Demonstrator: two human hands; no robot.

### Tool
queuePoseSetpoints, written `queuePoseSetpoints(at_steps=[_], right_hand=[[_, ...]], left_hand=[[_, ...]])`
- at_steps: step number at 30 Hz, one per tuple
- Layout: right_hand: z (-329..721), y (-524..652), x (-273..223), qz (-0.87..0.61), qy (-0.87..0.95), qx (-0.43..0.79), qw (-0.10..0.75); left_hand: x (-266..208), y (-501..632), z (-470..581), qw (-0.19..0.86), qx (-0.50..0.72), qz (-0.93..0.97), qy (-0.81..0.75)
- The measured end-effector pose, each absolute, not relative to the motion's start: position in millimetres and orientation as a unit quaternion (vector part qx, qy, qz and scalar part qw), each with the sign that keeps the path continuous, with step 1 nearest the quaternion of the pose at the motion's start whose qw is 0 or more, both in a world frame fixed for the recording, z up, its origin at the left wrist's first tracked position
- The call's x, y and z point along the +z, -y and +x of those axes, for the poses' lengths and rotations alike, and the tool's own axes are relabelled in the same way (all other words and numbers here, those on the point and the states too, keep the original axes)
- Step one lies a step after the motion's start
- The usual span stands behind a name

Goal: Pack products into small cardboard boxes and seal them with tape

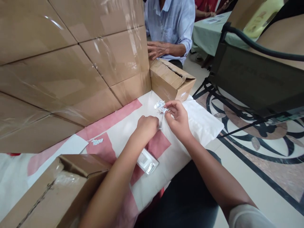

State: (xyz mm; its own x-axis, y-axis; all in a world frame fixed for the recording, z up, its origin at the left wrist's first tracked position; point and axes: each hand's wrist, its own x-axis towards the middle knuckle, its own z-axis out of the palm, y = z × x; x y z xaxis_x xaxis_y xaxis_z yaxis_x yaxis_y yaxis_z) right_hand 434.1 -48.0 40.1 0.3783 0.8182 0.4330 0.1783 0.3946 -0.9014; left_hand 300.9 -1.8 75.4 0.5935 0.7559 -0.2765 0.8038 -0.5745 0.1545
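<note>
My left hand (148, 125) is closed, knuckles up, above the pink and white cloth (125, 128). A thin, pale, narrow piece (161, 122) shows at its fingertips, too small to name. Close by on the right, my right hand (177, 119) has thumb and fingers drawn together at a heap of small white and bluish pieces (159, 107). What it pinches there cannot be made out. Partly behind my left forearm lies a white plastic case (147, 161). A flat white cutout with blue lines (97, 141) rests on a pink patch farther left.
Stacked cardboard boxes (71, 76) wall off the left and back. A smaller taped carton (171, 77) stands behind my hands, another (64, 193) at front left. A person in a light blue shirt (169, 28) is across the table. A dark folding chair (256, 72) stands right.
</note>
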Motion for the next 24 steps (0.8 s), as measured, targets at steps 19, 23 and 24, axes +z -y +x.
queuePoseSetpoints(at_steps=[19,23,24], right_hand=[[447.2,62.9,41.1,-0.499,0.472,0.249,0.682],[442.0,63.3,42.8,-0.502,0.477,0.244,0.679],[440.7,63.5,43.4,-0.503,0.480,0.242,0.677]], left_hand=[[67.1,4.1,299.8,0.096,-0.126,0.869,-0.470],[74.0,3.2,305.0,0.091,-0.150,0.871,-0.459],[75.4,2.3,308.1,0.090,-0.155,0.872,-0.455]])
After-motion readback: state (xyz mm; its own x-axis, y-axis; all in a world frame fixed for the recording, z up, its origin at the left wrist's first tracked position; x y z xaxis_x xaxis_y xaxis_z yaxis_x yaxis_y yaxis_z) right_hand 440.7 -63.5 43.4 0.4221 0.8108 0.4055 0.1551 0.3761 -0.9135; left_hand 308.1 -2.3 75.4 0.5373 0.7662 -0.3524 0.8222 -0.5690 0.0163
